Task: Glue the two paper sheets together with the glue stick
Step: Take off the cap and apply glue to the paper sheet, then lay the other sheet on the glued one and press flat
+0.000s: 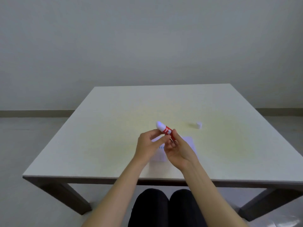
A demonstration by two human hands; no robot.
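Note:
A red glue stick [167, 130] with white glue showing at its upper left end is held above the table, tilted. My left hand [148, 145] pinches its body from the left. My right hand [177, 149] grips its lower end from the right. Its white cap [199, 125] lies on the table to the right, apart from both hands. White paper sheets [188, 141] lie flat on the table under my hands, mostly hidden; I cannot tell how they overlap.
The pale table [106, 136] has its front edge near my dark-clothed knees [164, 208]. A grey wall stands behind the table's far edge, and grey floor lies on both sides.

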